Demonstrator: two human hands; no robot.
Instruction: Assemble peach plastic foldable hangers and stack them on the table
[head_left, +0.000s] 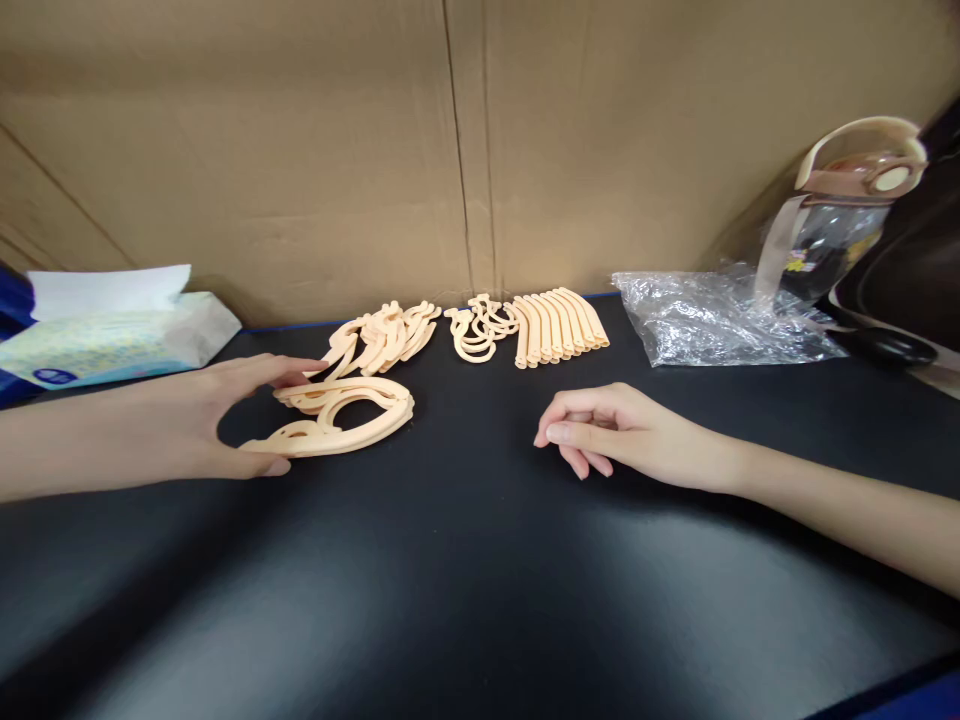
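My left hand reaches in from the left, thumb and fingers pinching a small stack of flat peach plastic parts on the black table. My right hand rests on the table to the right, fingers loosely curled with nothing in them. Behind the stack lies a fanned row of similar curved peach pieces. Further right sit a few hook-shaped peach pieces and a tidy row of peach bent tubes.
A tissue pack lies at the back left. A crumpled clear plastic bag and a clear water bottle with a beige lid sit at the back right. A cardboard wall closes off the far edge.
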